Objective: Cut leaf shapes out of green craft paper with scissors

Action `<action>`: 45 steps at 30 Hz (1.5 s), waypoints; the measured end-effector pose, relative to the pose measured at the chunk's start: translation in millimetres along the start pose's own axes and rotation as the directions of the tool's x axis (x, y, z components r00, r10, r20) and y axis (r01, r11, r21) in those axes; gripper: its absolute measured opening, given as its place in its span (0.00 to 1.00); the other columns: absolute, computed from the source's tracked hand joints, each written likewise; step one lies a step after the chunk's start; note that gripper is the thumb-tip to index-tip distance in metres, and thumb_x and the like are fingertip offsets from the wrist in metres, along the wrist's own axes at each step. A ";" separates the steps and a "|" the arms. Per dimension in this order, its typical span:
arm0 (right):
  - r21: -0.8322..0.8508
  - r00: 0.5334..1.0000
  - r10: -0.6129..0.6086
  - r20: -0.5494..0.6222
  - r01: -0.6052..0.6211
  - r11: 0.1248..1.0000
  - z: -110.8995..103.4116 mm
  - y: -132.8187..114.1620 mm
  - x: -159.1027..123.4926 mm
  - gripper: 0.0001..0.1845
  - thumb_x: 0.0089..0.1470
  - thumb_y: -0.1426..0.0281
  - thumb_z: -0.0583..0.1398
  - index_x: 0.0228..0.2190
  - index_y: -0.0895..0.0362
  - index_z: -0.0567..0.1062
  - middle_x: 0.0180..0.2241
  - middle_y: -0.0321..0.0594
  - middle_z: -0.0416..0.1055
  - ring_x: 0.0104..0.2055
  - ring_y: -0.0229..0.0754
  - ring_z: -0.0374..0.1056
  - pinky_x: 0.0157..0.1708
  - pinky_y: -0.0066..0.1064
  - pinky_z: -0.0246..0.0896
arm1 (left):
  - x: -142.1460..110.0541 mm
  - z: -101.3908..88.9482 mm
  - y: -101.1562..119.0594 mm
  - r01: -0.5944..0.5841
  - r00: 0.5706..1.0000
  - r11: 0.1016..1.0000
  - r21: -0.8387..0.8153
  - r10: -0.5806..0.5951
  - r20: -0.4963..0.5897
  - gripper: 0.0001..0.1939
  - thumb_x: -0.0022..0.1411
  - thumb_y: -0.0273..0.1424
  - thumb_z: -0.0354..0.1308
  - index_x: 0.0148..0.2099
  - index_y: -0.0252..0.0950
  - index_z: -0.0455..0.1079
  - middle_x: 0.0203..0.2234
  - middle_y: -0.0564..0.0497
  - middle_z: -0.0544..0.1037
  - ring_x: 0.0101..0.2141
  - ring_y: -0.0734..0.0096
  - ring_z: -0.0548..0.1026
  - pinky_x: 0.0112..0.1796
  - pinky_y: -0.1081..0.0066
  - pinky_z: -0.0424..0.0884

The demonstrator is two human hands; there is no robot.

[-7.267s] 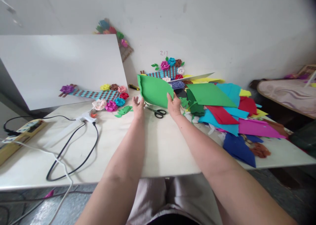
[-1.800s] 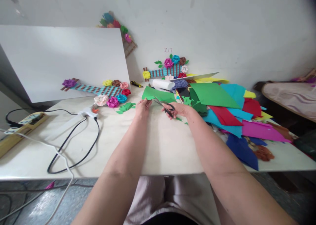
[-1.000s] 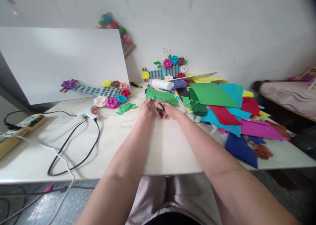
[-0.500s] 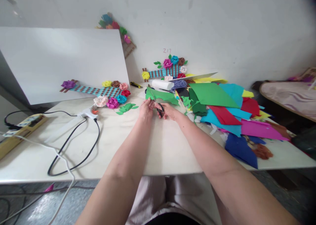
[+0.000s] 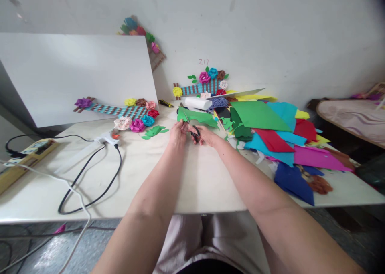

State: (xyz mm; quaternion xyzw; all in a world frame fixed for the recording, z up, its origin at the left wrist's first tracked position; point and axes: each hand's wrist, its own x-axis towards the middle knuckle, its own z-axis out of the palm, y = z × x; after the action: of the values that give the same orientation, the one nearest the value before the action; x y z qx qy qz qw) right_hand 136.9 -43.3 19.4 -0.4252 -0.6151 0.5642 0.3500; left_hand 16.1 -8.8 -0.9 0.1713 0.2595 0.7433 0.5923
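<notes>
My right hand (image 5: 204,135) is closed around the black handles of a pair of scissors (image 5: 196,133), whose blades point up and left over a green paper sheet (image 5: 197,116). My left hand (image 5: 179,133) pinches the near left edge of that sheet, close to the blade tips. The sheet's lower edge is cut in curves. Several cut green leaves (image 5: 155,132) lie in a small heap to the left of my left hand. How far the blades are parted is too small to tell.
Coloured sheets and scraps (image 5: 261,115) pile up on the right. A glue gun (image 5: 108,138) with a looping black cable and a power strip (image 5: 27,158) lie left. A flower-decorated lattice (image 5: 117,110) leans by a white board (image 5: 78,73); a yellow cutter (image 5: 166,103) and white roll (image 5: 198,103) lie behind.
</notes>
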 end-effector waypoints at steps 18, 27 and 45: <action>-0.021 0.999 -0.033 0.011 0.033 0.999 1.1 4.2 3.9 0.19 0.54 0.55 0.60 0.28 0.59 0.69 0.17 0.31 0.64 0.13 0.30 0.61 0.07 0.19 0.49 | 7.2 -4.2 -2.5 -0.005 0.999 1.000 -0.005 0.004 -0.034 0.08 0.58 0.24 0.59 0.26 0.34 0.66 0.20 0.53 0.72 0.25 0.76 0.73 0.33 0.75 0.71; -0.025 0.999 -0.039 0.023 0.039 0.999 1.2 3.6 3.1 0.17 0.54 0.57 0.60 0.27 0.59 0.69 0.17 0.31 0.64 0.13 0.30 0.61 0.07 0.19 0.50 | 6.5 -3.9 0.1 0.030 0.999 0.999 -0.016 -0.031 -0.041 0.10 0.59 0.21 0.55 0.26 0.34 0.65 0.20 0.52 0.73 0.25 0.75 0.74 0.35 0.74 0.72; -0.039 0.998 -0.040 0.050 0.042 0.998 -1.7 3.0 3.3 0.13 0.56 0.63 0.59 0.27 0.60 0.68 0.16 0.29 0.63 0.12 0.30 0.59 0.06 0.20 0.48 | 5.9 -5.2 5.6 0.050 0.999 0.998 -0.023 -0.050 -0.014 0.11 0.58 0.22 0.56 0.24 0.34 0.61 0.15 0.55 0.68 0.20 0.77 0.72 0.35 0.73 0.72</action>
State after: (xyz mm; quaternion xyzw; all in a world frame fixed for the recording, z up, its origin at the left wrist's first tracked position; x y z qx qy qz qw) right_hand 137.5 -39.5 16.5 -0.4054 -0.6433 0.5550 0.3374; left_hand 7.3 -4.9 -2.2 0.1527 0.2593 0.7324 0.6108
